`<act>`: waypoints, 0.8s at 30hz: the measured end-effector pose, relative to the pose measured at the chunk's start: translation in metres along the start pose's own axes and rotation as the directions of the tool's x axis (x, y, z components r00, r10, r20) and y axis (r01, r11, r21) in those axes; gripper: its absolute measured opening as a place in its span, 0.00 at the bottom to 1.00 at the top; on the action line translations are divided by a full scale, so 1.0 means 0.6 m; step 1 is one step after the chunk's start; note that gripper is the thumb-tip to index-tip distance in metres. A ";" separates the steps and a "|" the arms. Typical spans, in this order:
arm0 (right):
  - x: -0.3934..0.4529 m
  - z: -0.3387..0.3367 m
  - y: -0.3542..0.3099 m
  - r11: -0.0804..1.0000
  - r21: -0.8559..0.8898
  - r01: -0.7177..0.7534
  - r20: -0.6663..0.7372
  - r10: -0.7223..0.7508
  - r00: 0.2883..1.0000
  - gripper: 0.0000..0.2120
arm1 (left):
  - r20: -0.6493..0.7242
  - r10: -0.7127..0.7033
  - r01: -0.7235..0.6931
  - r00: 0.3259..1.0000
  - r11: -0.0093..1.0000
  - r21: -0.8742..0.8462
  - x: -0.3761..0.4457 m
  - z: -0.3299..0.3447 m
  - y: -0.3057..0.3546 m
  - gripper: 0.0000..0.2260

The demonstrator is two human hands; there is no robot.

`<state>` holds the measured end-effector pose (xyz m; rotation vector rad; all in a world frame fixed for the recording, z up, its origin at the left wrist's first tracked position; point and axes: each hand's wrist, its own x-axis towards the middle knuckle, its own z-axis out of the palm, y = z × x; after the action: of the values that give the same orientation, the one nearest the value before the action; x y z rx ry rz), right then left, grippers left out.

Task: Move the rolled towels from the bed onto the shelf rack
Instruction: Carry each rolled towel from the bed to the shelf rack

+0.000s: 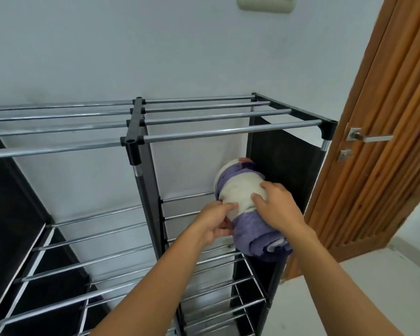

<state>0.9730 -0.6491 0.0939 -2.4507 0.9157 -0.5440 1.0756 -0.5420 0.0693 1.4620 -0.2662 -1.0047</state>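
Observation:
A rolled purple and white towel (pixel 240 190) lies on the second tier of the shelf rack (pixel 136 139), in its right-hand bay, close against the black fabric side panel. My left hand (pixel 216 221) grips the roll's left side, thumb on top and fingers curled underneath. My right hand (pixel 275 206) lies over the top of the roll with its fingers spread on the white band. The towel's near end sticks out past the front bar. The bed is out of view.
The rack has chrome bars, black plastic joints and several tiers in two bays, standing against a pale wall. A wooden slatted door (pixel 383 117) with a metal handle (pixel 366 137) stands just right of the rack. White floor lies at the lower right.

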 end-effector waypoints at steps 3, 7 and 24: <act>-0.018 0.001 0.005 0.999 0.024 0.046 -0.092 -0.044 0.995 0.22 | -0.017 0.063 -0.063 0.998 0.998 0.025 0.004 -0.003 -0.002 0.09; -0.065 0.011 0.021 0.995 0.066 0.078 -0.122 -0.069 0.990 0.21 | -0.166 0.292 -0.219 0.942 0.909 0.355 -0.008 0.013 -0.035 0.21; -0.831 -0.153 0.261 0.536 0.380 -0.753 -0.446 0.820 0.359 0.16 | 0.869 -0.238 -0.826 0.433 0.281 0.489 -0.378 0.408 -0.390 0.16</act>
<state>0.4990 -0.4374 -0.0160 -1.3762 2.0874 -0.9340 0.6767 -0.5085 -0.0070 1.5346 -2.2652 -1.1239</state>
